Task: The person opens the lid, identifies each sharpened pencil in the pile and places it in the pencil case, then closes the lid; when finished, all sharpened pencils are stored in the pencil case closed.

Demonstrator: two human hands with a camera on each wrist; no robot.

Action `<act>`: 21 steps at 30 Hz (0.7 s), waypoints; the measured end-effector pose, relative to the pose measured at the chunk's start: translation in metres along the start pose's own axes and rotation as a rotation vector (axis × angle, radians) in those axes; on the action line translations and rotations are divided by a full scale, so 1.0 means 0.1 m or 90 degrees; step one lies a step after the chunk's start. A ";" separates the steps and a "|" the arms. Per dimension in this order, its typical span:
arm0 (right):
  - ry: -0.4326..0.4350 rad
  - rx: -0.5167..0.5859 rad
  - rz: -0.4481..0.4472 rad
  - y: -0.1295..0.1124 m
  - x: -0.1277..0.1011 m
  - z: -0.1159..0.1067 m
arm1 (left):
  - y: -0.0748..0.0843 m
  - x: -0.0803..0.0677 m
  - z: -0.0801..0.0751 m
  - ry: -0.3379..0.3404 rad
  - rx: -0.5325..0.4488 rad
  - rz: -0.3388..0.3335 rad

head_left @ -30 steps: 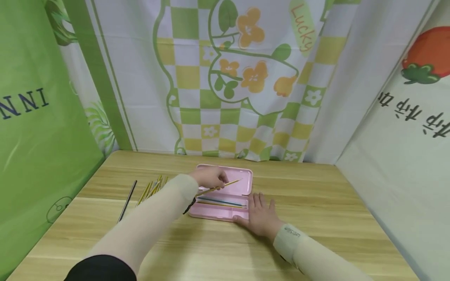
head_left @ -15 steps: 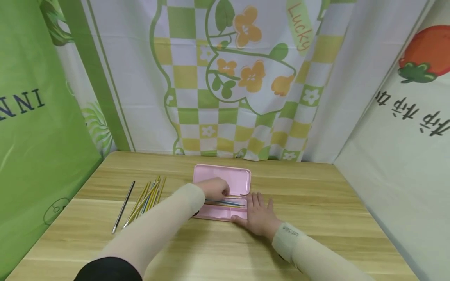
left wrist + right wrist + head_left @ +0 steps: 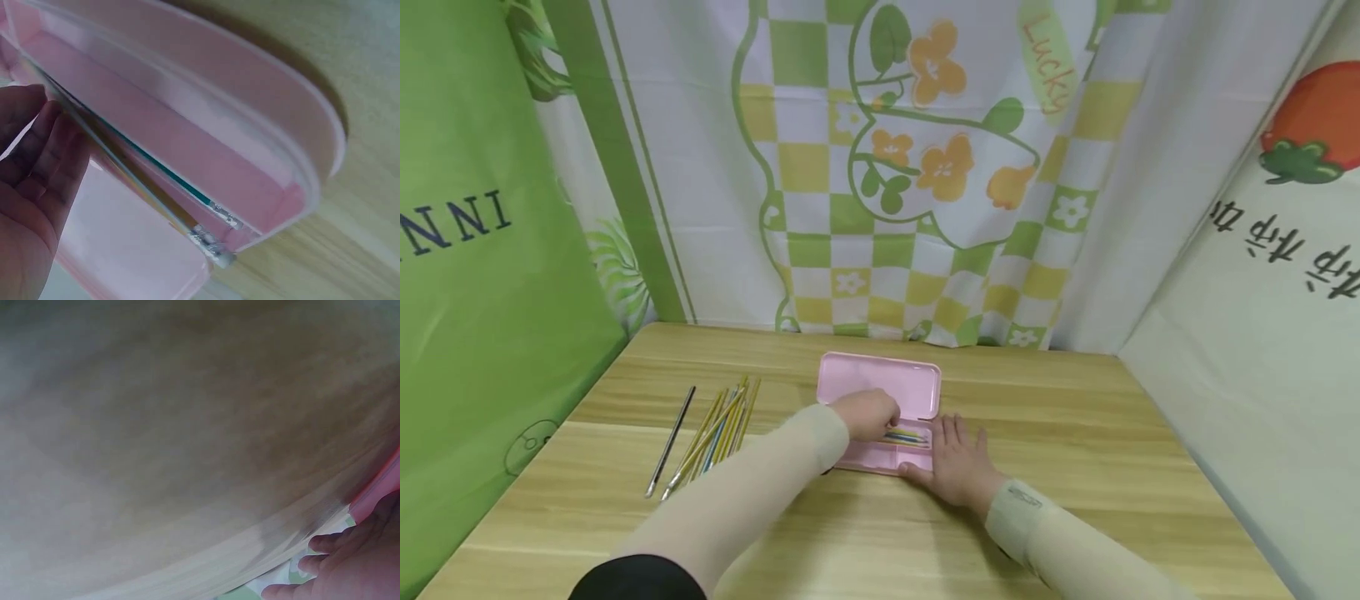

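A pink pencil case [image 3: 877, 382] lies opened on the table, its lid folded toward the back. My left hand [image 3: 867, 414] reaches over its rear compartment, fingertips low inside. In the left wrist view, thumb and fingers pinch a yellow pencil [image 3: 150, 194] with a white eraser; it slants along the compartment, eraser end at the case's end wall. A green pencil [image 3: 175, 178] lies beside it. Several pencils [image 3: 907, 437] show in that compartment past the hand. My right hand [image 3: 961, 468] rests with spread, straight fingers against the case's right end, thumb at the front corner.
Left of the case is a loose pile of several yellow and blue pencils [image 3: 718, 433]. A dark pencil [image 3: 672, 442] lies apart, farther left. A patterned curtain [image 3: 910, 283] hangs behind the table's back edge.
My left hand has carried the yellow pencil from above the lid down and forward into the rear compartment, then slightly right. The right hand has stayed at the case's end.
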State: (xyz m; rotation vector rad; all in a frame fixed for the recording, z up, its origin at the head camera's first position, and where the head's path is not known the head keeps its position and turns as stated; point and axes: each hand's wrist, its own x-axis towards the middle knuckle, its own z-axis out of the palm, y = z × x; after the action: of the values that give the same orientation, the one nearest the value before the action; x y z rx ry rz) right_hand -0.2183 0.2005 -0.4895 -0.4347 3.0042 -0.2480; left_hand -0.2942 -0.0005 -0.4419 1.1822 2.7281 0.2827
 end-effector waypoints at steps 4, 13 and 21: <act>-0.001 0.001 0.003 -0.01 0.00 0.01 | -0.12 -0.09 -0.04 0.041 -0.047 -0.004; -0.019 0.012 0.008 -0.05 -0.02 -0.05 | -0.58 -0.62 -0.35 0.094 -0.188 -0.067; -0.012 0.008 0.009 -0.03 -0.02 -0.03 | -0.98 -1.19 -0.51 0.125 -0.212 -0.162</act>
State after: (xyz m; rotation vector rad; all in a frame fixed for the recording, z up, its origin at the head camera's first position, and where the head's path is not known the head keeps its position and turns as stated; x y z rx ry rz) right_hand -0.2157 0.1987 -0.4863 -0.4123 2.9844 -0.2608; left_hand -0.2940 -0.1593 -0.4074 0.7475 2.8032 0.8184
